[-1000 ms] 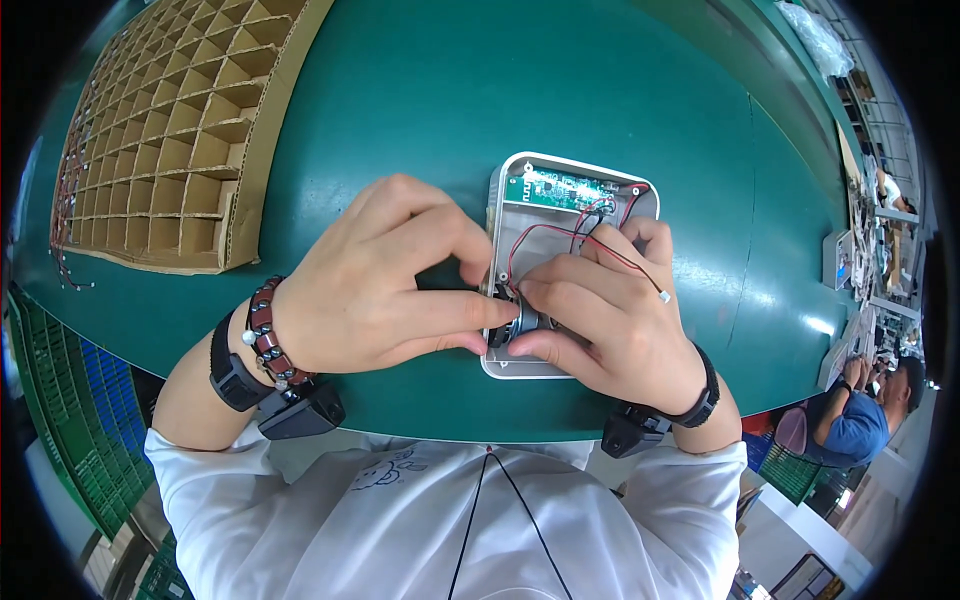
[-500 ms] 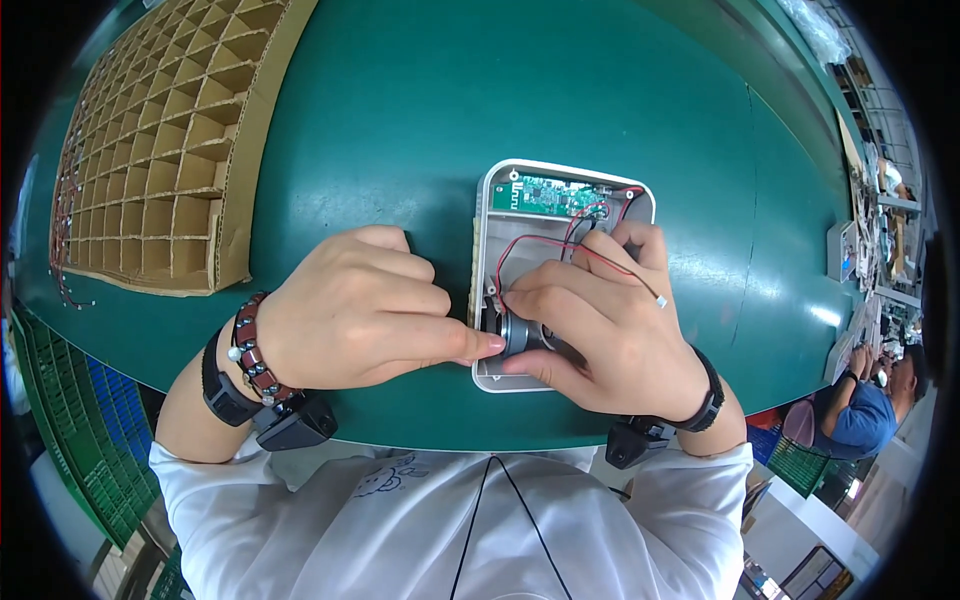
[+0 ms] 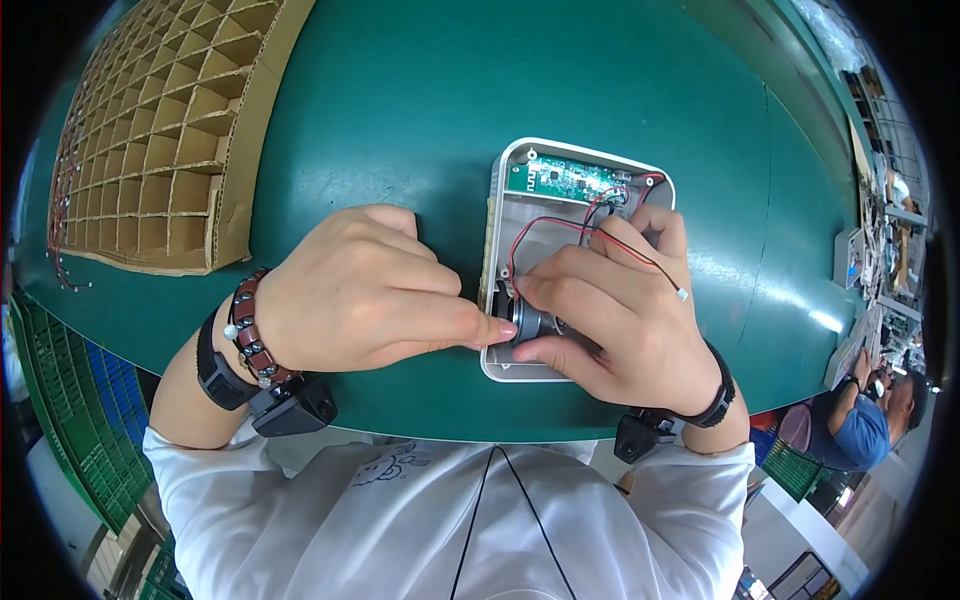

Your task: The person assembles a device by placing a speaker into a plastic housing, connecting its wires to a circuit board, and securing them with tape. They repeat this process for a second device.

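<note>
- 2 hands in frame, both on 1 open white housing point(image 3: 497, 215), which sits on the green table point(image 3: 400, 100) a bit right of frame centre
- L hand point(image 3: 375, 290): index fingertip is out on the left edge of 1 dark round part point(image 3: 528, 322), other fingers curled. Thumb's mostly hidden, so can't tell if it's pinching anything tbh
- R hand point(image 3: 625, 310): thumb + fingers clamped round that same part, which is in the lower left of the housing, near the side wall
- 1 green circuit board point(image 3: 570, 180) along the housing's top end, w/ red + black wires near its right end
- 1 red/black wire pair point(image 3: 560, 221) loops up from near the round part, then runs over the back of the R hand's fingers; 1 small white connector point(image 3: 683, 294) on its end, just right of that hand
- 2 black wrist straps, 1 per arm, each w/ a black box on it, plus 1 beaded bracelet point(image 3: 250, 330) on the L wrist
- Upper left of frame: 1 cardboard box point(image 3: 240, 180) w/ lots of cells (too many to count rn), thin wires point(image 3: 62, 215) bunched along its left side
- Far right, lower half: 1 co-worker point(image 3: 860, 425) in a blue top
</note>
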`<state>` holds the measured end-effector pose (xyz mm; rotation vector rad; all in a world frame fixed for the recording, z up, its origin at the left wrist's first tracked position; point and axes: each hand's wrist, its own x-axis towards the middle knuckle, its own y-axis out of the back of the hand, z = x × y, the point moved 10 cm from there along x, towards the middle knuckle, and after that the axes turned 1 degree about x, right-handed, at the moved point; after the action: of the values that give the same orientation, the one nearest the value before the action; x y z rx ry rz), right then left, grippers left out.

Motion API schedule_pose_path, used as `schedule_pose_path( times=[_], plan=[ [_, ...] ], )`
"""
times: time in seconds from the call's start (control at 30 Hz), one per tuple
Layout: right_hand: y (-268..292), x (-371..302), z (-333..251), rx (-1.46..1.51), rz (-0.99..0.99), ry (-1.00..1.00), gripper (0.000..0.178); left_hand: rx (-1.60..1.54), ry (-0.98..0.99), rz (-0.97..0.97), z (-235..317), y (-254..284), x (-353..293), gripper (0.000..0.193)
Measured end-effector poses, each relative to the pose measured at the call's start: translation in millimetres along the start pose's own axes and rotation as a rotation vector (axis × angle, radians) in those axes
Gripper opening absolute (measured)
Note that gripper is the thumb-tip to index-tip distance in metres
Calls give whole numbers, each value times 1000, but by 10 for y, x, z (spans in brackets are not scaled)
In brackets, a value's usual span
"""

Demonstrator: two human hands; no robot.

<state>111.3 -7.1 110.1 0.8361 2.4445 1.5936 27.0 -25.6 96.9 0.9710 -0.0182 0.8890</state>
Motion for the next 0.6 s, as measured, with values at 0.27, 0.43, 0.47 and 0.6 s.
schedule_pose_path(
  times=[0.27,0.43,0.47,0.6],
  plan=[
    [4,18,-21,-7,18,9,36,46,119,-72,14,-2,-63,9],
    [-34,84,-19,-13,-72,-32,35,184,230,-196,-13,3,-107,19],
    [-27,76,-18,-17,-70,-41,34,221,258,-222,-29,-3,-120,22],
    [1,82,-10,-17,-53,-66,33,254,275,-275,-24,-39,-136,29]
  ],
)
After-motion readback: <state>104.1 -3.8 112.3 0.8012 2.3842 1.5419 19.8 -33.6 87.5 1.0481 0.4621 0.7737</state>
